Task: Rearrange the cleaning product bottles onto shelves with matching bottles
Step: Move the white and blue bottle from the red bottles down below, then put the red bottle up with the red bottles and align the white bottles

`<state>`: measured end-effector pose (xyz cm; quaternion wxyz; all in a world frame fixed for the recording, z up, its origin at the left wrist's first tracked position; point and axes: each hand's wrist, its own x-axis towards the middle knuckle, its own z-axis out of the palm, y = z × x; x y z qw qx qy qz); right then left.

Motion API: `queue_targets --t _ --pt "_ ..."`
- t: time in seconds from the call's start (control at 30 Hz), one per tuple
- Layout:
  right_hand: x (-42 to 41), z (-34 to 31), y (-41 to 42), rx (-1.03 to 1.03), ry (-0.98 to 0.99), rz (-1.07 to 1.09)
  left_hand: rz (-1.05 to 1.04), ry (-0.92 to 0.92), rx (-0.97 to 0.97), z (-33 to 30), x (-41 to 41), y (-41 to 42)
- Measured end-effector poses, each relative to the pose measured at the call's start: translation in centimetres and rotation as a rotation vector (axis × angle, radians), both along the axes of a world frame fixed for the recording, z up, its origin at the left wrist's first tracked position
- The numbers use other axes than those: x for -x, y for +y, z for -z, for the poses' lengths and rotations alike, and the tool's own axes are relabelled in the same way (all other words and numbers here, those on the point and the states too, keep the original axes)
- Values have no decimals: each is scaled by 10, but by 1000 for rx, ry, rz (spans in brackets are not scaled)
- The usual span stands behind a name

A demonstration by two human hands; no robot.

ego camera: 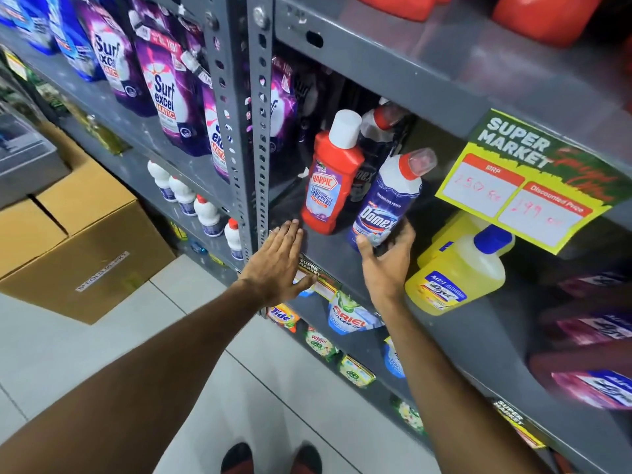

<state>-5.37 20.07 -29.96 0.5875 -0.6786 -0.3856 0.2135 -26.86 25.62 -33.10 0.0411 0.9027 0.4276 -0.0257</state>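
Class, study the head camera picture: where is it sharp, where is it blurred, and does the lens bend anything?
Head view: the Domex bottle and Harpic bottle read sharply; the dark red bottles at the right edge are smeared; the wide lens tilts the shelf upright and shelves; soft glare lies on the upper shelf.

Grey slotted-steel shelving (239,107) ran from near right to far left. Pale floor tiles (205,354) lay below. Brown cardboard boxes (85,241) stood on the floor at left. A yellow-green price sign (526,179) hung from a shelf edge at right.
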Motion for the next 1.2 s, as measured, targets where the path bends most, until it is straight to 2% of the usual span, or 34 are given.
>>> queue_targets --t 0.13,0.2,0.47,0.77,0.9,1.03,1.2 --pt "34 9 -29 -62 -249 69 7 3 -3 -1 0 0" --pt "54 14 -39 -72 -285 32 4 1 4 -1 0 -1" --pt "78 -23 20 -8 -183 -98 -9 -51 -4 6 1 0" --pt "86 -29 71 125 -183 63 10 -92 -19 8 2 -1" --pt "84 -32 65 102 -153 41 -9 -69 8 -1 1 -1" --pt "89 -37 37 83 -150 -30 -17 -147 8 -24 13 -13" --pt "102 -68 -13 105 -114 -77 -6 -198 -16 -79 40 -39"
